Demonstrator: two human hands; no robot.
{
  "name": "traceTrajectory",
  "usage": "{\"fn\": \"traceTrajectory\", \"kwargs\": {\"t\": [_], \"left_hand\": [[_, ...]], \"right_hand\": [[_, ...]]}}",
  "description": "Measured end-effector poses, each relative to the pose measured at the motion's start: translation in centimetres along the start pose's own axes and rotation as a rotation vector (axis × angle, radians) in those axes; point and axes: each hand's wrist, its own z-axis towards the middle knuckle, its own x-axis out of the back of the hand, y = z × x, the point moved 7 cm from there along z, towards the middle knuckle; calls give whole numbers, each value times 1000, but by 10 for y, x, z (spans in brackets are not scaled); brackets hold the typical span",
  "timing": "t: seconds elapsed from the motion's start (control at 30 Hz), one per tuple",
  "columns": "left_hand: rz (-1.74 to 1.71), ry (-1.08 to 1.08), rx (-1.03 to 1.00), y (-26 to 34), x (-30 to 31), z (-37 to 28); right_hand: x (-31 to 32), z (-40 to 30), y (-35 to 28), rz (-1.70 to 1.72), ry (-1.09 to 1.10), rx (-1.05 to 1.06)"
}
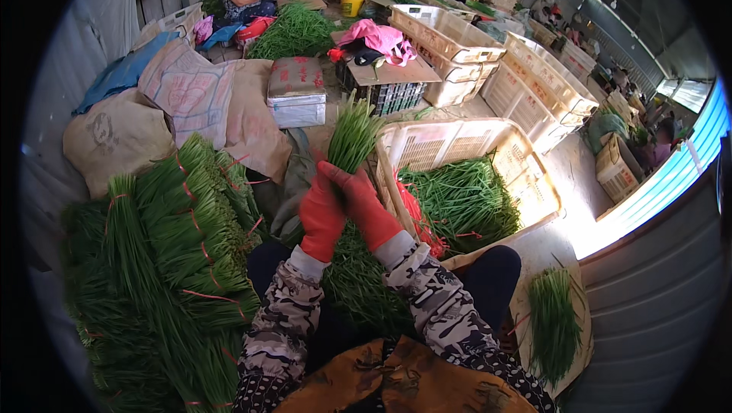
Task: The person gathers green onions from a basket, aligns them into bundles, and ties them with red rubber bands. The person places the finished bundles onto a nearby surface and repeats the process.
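In red gloves, my left hand (321, 216) and my right hand (369, 201) close together around a bundle of green garlic chives (353, 133). Its pale cut ends point up and away from me. Below my hands, loose chives (366, 281) lie between my knees. A cream plastic crate (446, 133) stands just right of my hands, with more loose chives (466, 201) inside. Red plastic ties (416, 213) hang in a bunch at the crate's left inner side. To my left, a large stack of tied chive bundles (189, 230) is piled up, bound with red ties.
Burlap sacks (117, 133) and a taped carton (296, 93) sit beyond the stack. Cream crates (449, 36) are stacked ahead near a black crate (394, 97) topped with cardboard and pink cloth. Another chive bundle (555, 321) lies on a board at right. Several people work farther back.
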Motion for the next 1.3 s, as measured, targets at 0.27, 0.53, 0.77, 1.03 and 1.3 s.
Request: {"fn": "traceTrajectory", "kwargs": {"t": [0.27,0.53,0.77,1.03,1.3], "left_hand": [[-409,-4,119,34,56,-6],[-1118,-334,310,-1,33,22],[-1263,-849,302,50,9,-8],[-1454,-496,380,31,18,-12],[-1244,-401,369,37,16,-11]], "right_hand": [[51,0,-41,329,-171,-148],[39,-36,-38,169,-430,-294],[0,-76,-6,164,-676,-643],[20,-66,-46,-781,-414,-180],[-62,-40,-109,-1489,-188,868]]}}
